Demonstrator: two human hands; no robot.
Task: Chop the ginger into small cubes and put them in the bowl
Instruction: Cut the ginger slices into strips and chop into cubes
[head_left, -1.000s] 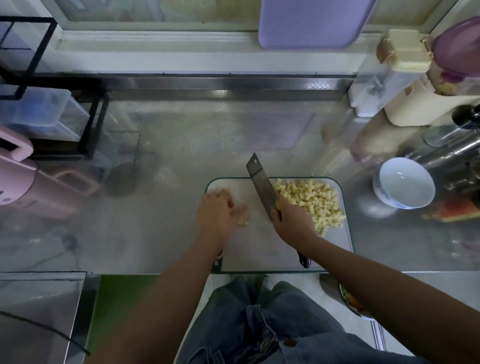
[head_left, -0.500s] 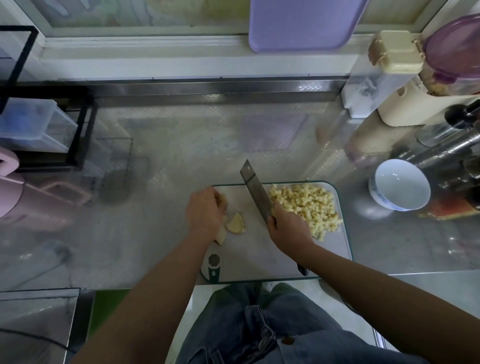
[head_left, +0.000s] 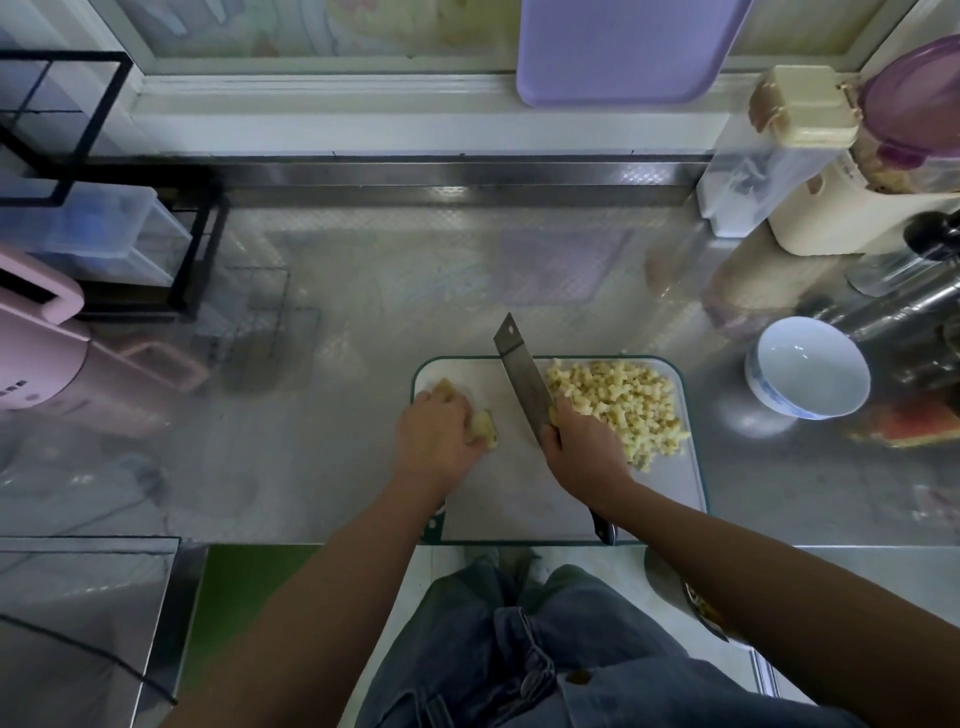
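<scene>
A white cutting board (head_left: 524, 509) with a green rim lies at the counter's front edge. A heap of small ginger cubes (head_left: 621, 405) covers its right side. My right hand (head_left: 584, 449) grips the handle of a cleaver (head_left: 522, 371), blade pointing away from me at the board's middle. My left hand (head_left: 434, 441) holds uncut ginger pieces (head_left: 483, 428) down on the board's left side; another bit of ginger (head_left: 445, 387) shows beyond the knuckles. A white bowl (head_left: 808, 366) with a blue pattern stands empty to the right of the board.
A pink appliance (head_left: 41, 358) and a black rack (head_left: 104, 187) with clear boxes fill the left. Cream containers (head_left: 802, 156) and metal vessels (head_left: 904, 306) crowd the back right. A purple tray (head_left: 623, 49) leans on the window. A red object (head_left: 909, 428) lies by the bowl.
My left hand let the ginger pieces show, then came down over them again nearer the board's left edge. The cleaver stayed at the board's middle in my right hand.
</scene>
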